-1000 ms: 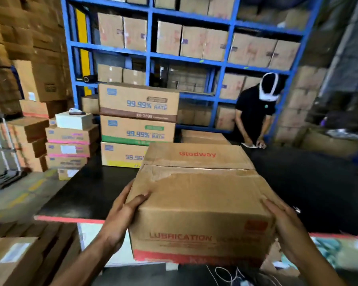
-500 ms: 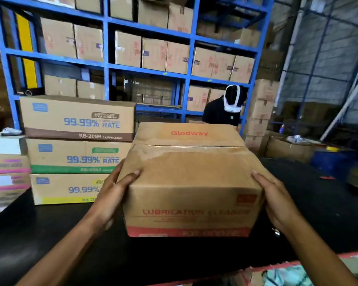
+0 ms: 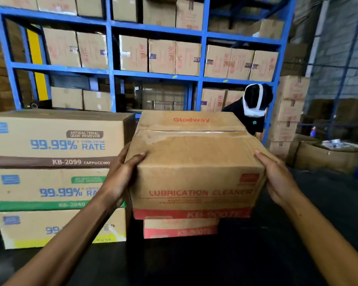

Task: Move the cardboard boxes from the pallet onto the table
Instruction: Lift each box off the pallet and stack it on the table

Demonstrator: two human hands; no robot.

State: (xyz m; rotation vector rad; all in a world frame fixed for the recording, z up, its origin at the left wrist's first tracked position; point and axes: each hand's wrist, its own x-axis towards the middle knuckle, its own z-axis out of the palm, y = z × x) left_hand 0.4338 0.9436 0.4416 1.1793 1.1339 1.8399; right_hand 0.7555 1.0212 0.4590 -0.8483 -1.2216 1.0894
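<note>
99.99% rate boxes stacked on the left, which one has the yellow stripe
The bottom box of the three, resting on the black table. The middle box has a green stripe and the top box a brown one.

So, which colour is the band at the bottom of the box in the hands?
Red, on the held box, in the head view.

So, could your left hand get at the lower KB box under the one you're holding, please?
Probably not right now. The left hand is clamped on the side of the Lubrication Cleaner box, which covers most of the lower KB box; only its front strip shows. The stack of 99.99% boxes crowds its left.
</note>
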